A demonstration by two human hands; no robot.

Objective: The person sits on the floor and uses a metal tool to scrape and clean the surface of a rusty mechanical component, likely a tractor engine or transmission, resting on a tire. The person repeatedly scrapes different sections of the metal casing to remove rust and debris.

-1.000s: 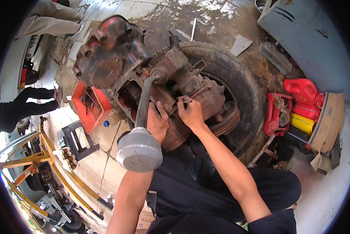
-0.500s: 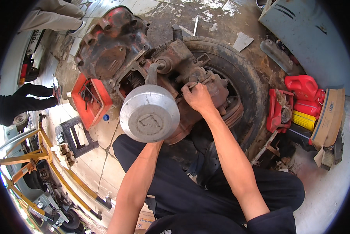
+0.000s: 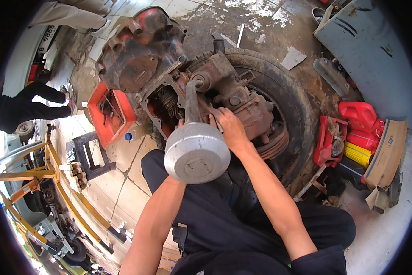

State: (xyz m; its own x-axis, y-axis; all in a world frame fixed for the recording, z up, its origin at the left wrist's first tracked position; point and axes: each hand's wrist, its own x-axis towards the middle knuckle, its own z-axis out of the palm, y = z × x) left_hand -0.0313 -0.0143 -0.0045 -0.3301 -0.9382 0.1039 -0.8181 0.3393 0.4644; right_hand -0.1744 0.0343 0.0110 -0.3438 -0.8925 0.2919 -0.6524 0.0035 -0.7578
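Observation:
A dirty brown metal gearbox (image 3: 249, 110) lies across a large tyre (image 3: 295, 98) in front of me. From it a lever (image 3: 192, 103) rises toward the view, topped by a broad silver knob (image 3: 197, 158). My right hand (image 3: 231, 130) is closed at the gearbox's near side, right of the lever, its fingers on a thin metal bar (image 3: 216, 119). Behind the knob my left hand (image 3: 180, 123) is mostly hidden; only fingertips show, near the opening in the housing where gears (image 3: 169, 101) are visible. Whether that hand grips anything is hidden.
A reddish bell-shaped housing (image 3: 139, 55) stands beyond the gearbox. At left are a red crate (image 3: 98, 98) with tools, a blue-capped bottle (image 3: 139, 131) and a yellow frame (image 3: 80, 197). Red containers (image 3: 356, 114) and a cardboard box (image 3: 387, 149) sit at right. Another person's legs (image 3: 36, 103) show at far left.
My right hand has come down and nearer the lever, its bar turned. Left fingertips now show beside the knob. The whole scene has shifted slightly right, the knob most.

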